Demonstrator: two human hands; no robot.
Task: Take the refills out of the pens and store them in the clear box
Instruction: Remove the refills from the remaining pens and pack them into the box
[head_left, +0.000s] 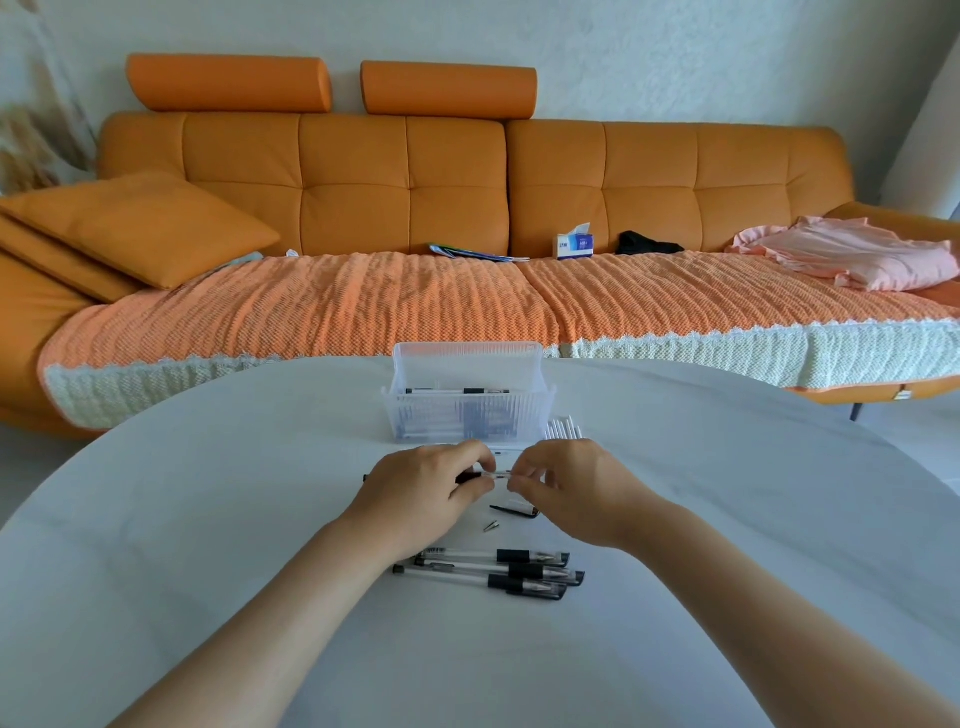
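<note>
Both hands, left hand (423, 488) and right hand (576, 488), pinch a slim transparent pen (496, 474) with curled fingers.

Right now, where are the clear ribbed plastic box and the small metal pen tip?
clear ribbed plastic box (447, 417): head view, front wall.
small metal pen tip (491, 526): head view, its middle.

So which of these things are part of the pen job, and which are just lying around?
Part of the job:
held pen, gripped by the left hand and right hand; clear box; spare pens; loose tip; black pen piece.

Just lying about, on the sofa:
tissue box; pink cloth; black cloth; cushion.
</note>
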